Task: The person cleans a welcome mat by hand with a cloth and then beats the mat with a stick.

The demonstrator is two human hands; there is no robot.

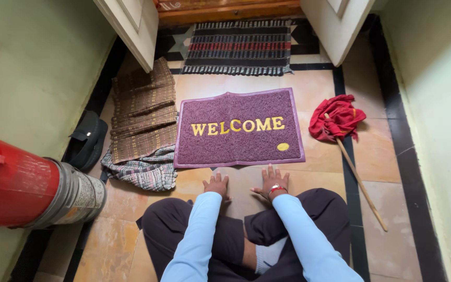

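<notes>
Both hands flat on the floor point(309, 156), fingers spread, gripping nothing. Left hand point(216, 185) and right hand point(271, 181) sit just below the purple doormat point(238, 128).

Home entryway, purple doormat point(239, 128), tiled floor point(377, 156), open double doors point(131, 26)

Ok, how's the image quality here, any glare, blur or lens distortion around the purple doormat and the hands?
Head view: soft, even light, with only faint shadows; the purple rectangular bristle doormat and both flat hands, left hand and right hand, look sharp; mild sheen on the polished stone floor, no harsh glare; wide-angle bending at the edges bulges the red plastic bucket and tilts the pale walls.
</notes>
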